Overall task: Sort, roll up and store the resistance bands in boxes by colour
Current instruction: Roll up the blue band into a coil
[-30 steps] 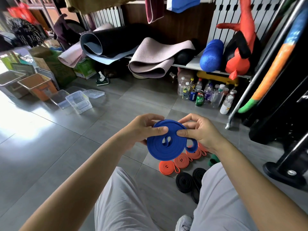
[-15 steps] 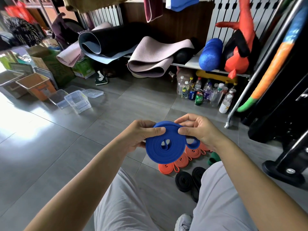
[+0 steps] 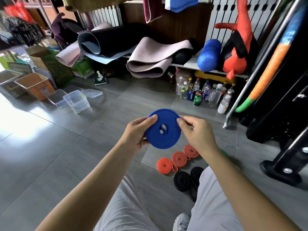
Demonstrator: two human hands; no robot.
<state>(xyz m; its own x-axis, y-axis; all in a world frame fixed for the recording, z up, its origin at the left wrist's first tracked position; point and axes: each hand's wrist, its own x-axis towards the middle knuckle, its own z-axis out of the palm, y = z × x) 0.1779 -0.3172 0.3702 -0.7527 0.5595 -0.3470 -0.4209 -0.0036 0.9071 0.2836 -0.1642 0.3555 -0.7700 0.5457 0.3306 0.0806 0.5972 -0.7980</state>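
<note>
A blue resistance band (image 3: 164,130) is coiled into a flat roll and held in the air between both hands. My left hand (image 3: 135,134) grips its left edge with the thumb on top. My right hand (image 3: 195,130) pinches its right edge. On the floor below lie three rolled orange bands (image 3: 179,159) in a row. Two rolled black bands (image 3: 185,180) lie nearer to my legs. A bit of green band (image 3: 224,153) shows behind my right forearm. Clear plastic boxes (image 3: 76,101) stand open on the floor at the left.
An orange bin (image 3: 35,85) and a grey bin (image 3: 10,82) stand at the far left. Bottles and cans (image 3: 200,94) crowd under a shelf with rolled mats (image 3: 150,59). A metal stand and black base (image 3: 281,170) are at the right. My legs fill the foreground.
The loose loop of blue band at the right edge has been wound in, and the roll is now a closed flat coil, held slightly higher.
</note>
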